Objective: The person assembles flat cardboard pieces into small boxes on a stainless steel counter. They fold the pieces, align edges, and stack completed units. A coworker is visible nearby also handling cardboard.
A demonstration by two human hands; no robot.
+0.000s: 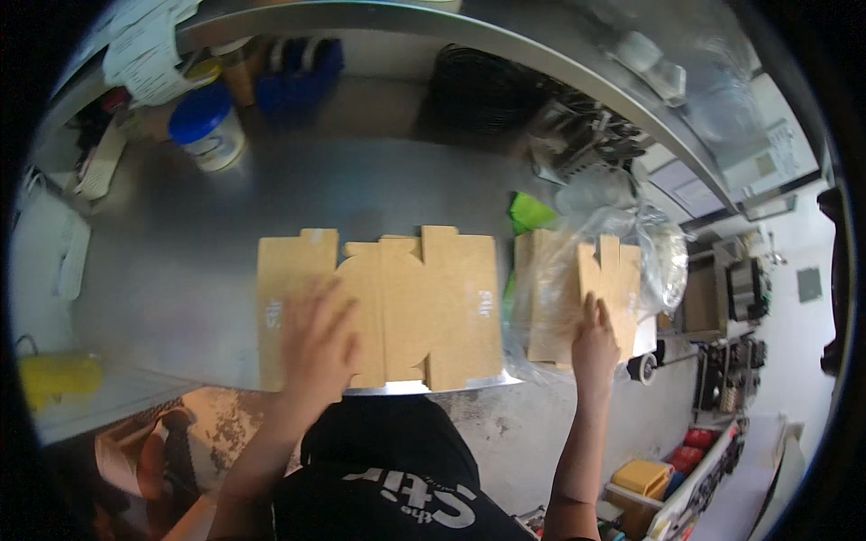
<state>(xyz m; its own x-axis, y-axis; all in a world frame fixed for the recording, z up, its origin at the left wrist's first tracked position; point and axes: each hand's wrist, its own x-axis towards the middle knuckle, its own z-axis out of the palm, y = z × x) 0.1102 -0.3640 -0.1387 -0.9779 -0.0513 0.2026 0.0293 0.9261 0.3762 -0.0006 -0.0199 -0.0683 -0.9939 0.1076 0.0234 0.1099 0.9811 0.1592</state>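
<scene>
Flat, unfolded brown cardboard box blanks (442, 307) lie in front of me on the metal counter, with notched flaps and white print. My left hand (320, 338), slightly blurred, is over their left part with its fingers spread; whether it presses on them I cannot tell. To the right, my right hand (595, 343) rests on another stack of cardboard blanks (552, 307), its fingers stretched forward and touching the top piece. A clear plastic bag (532, 347) lies loosely around that stack. What is under my right palm is hidden.
A white tub with a blue lid (203, 126) stands at the back left of the steel counter (162, 243). Coiled black material (478, 86) and metal utensils (600, 144) sit at the back. A shelf edge (541, 63) runs overhead. Something bright green (530, 212) lies beside the bag.
</scene>
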